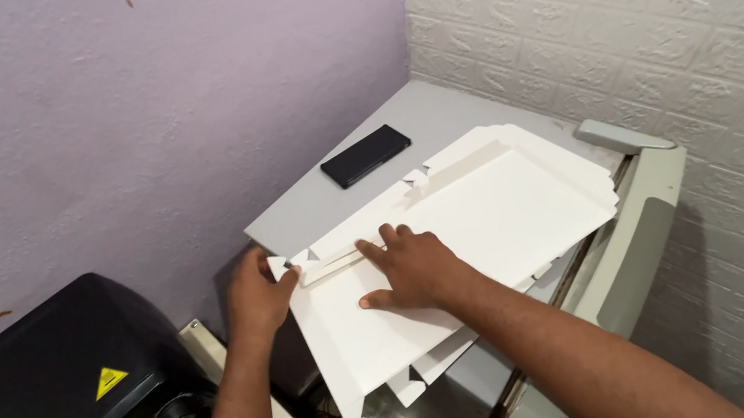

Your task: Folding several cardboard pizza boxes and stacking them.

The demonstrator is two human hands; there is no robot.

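White die-cut card sheet (489,212) pinned under flat, spread right hand (410,272), edge pinched by left hand (258,298); uneven pressure could skew the fold.

Both bare forearms reach forward from the lower edge of the view, the left one rising almost straight up the frame and the right one coming in on a long diagonal from the lower right corner. The left hand (258,293) is turned with its back to the camera, fingers curled and its thumb side pinched toward the right. The right hand (410,270) lies palm down and flat, fingers stretched forward and close together, thumb spread out to the left, wrist nearly straight with the forearm.
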